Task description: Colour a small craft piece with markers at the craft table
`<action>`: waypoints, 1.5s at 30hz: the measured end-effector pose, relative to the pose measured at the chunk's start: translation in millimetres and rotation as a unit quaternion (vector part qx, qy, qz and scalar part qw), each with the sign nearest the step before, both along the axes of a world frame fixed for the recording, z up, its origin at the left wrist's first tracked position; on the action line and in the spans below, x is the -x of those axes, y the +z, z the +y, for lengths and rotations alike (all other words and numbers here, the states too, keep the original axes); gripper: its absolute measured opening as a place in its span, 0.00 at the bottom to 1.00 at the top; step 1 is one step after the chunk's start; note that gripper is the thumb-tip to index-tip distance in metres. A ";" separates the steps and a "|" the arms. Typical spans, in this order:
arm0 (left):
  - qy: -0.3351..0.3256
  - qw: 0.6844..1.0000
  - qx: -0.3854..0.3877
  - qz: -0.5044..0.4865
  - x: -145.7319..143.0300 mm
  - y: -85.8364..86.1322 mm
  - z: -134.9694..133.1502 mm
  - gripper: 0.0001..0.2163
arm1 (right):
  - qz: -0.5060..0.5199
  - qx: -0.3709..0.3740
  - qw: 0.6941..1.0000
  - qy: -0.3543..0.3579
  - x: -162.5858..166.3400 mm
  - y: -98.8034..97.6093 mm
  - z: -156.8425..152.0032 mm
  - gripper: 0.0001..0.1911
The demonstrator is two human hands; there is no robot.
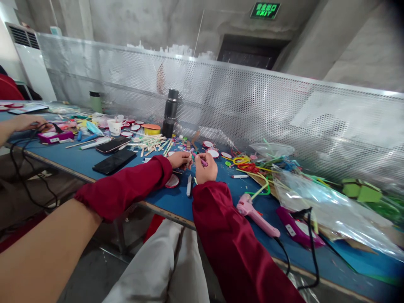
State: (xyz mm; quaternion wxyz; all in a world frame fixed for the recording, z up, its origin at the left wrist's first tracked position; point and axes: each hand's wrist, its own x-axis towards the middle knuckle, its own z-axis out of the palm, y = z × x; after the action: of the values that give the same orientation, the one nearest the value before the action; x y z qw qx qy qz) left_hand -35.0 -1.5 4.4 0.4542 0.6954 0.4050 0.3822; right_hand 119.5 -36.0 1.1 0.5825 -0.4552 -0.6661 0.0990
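Above the blue table (173, 203), my two hands are close together. My right hand (206, 169) is closed around a pink-purple marker (203, 161), tilted toward my left hand. With its fingertips pinched, my left hand (181, 160) is closed on something too small to make out. Just below them lie a white marker (189, 186) and a red-rimmed round disc (172, 181), partly covered by my left sleeve. More white discs (213, 153) with red rims lie behind my hands. A pink hot glue gun (260, 219) rests to the right of my right forearm.
Left of my hands lie a black phone (115, 161) and wooden sticks (151, 147). A black bottle (170, 114) stands behind, before a perforated metal screen (252, 105). At right are a corded purple box (298, 229) and plastic bags (334, 202). Another person's hand (28, 122) is far left.
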 end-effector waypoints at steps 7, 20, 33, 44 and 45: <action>0.012 1.000 0.000 0.007 -0.8 2.1 -1.9 0.12 | 0.001 -0.003 1.000 0.004 0.1 -0.6 0.3 0.12; 0.001 1.000 -0.001 -0.002 0.4 -2.5 4.3 0.11 | 0.003 -0.002 1.000 0.003 0.0 1.1 -0.9 0.12; -0.012 1.000 -0.007 -0.005 0.9 -4.0 5.9 0.13 | -0.001 -0.013 1.000 0.004 -0.8 -1.0 1.9 0.12; -0.016 1.000 -0.007 0.008 1.4 -4.2 6.4 0.11 | 0.002 -0.009 1.000 0.002 -0.9 -1.2 1.5 0.12; -0.016 1.000 -0.008 0.010 1.5 -4.2 6.7 0.11 | 0.005 -0.007 1.000 -0.001 -0.9 -1.2 1.3 0.12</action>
State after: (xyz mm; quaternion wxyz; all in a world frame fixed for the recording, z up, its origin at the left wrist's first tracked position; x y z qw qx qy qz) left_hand -36.5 5.2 0.1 0.4509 0.7090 0.3956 0.3709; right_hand 120.4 -34.7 0.0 0.5891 -0.4513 -0.6635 0.0953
